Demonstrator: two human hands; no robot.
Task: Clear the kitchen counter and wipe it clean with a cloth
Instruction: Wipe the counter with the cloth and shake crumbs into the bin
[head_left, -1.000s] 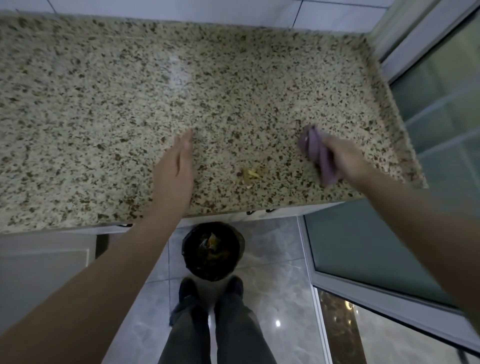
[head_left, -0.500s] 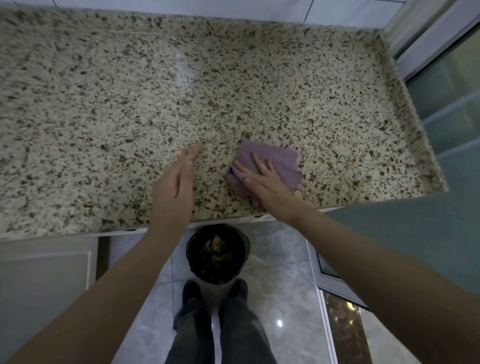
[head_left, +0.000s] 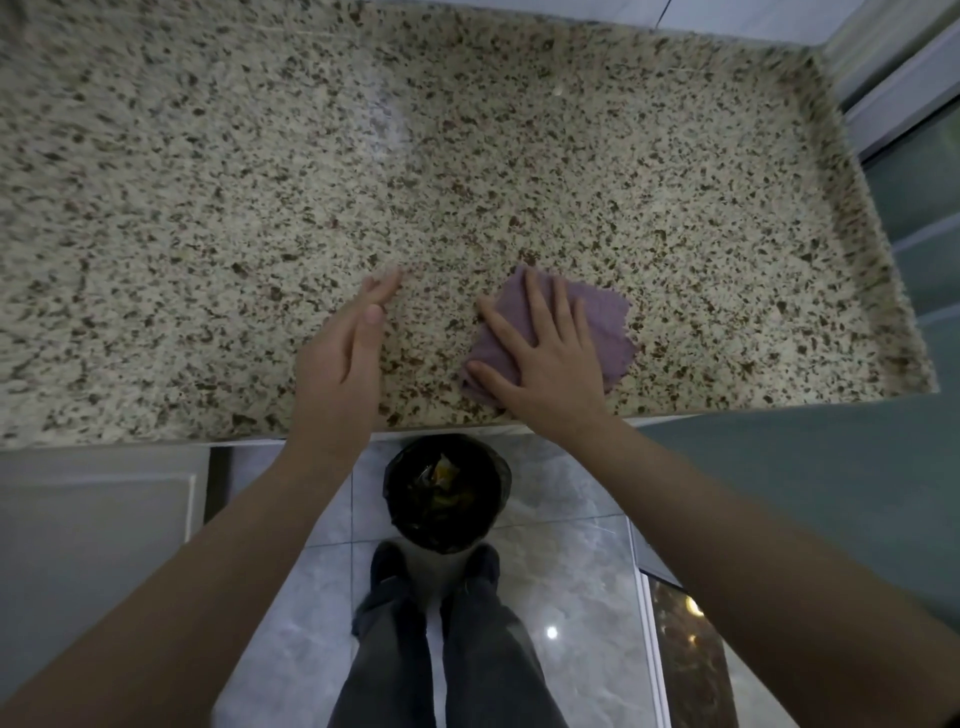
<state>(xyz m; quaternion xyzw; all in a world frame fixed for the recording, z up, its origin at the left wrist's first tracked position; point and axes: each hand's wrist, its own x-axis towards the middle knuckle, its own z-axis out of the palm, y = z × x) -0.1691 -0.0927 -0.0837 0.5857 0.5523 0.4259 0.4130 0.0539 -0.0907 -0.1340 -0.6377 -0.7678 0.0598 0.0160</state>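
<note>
- While the head camera looks straight down, I log the speckled granite counter (head_left: 467, 156) filling the upper part of the view, its front edge running across just above the arms.
- Right hand (head_left: 545, 358): laid flat, fingers straight and spread, palm pressing down on the purple cloth (head_left: 597, 322). No curl around the fabric that I can see; it presses and does not grip.
- Cloth position: on the counter near the front edge, right of centre. It is rumpled, partly under the right hand, with its right and far portions showing beyond the fingers (left corner peeks out by the thumb).
- Left hand (head_left: 343, 358): standing on its edge on the counter, fingers straight and together, thumb side up, holding nothing. It sits just left of the cloth with a strip of bare stone between them; not touching the cloth.
- I cannot tell whether any crumbs lie in that strip, since the stone's pattern masks small things.
- Below the counter edge, on the tiled floor (head_left: 561, 519): a black-lined waste bin (head_left: 447, 493) directly under the gap between the two hands, with yellowish scraps inside.
- My operator note: the person's dark shoes (head_left: 387, 561) stand on either side of the bin, grey trouser legs below.
- Right side: a glass door frame (head_left: 893, 93) abuts the counter's end.
</note>
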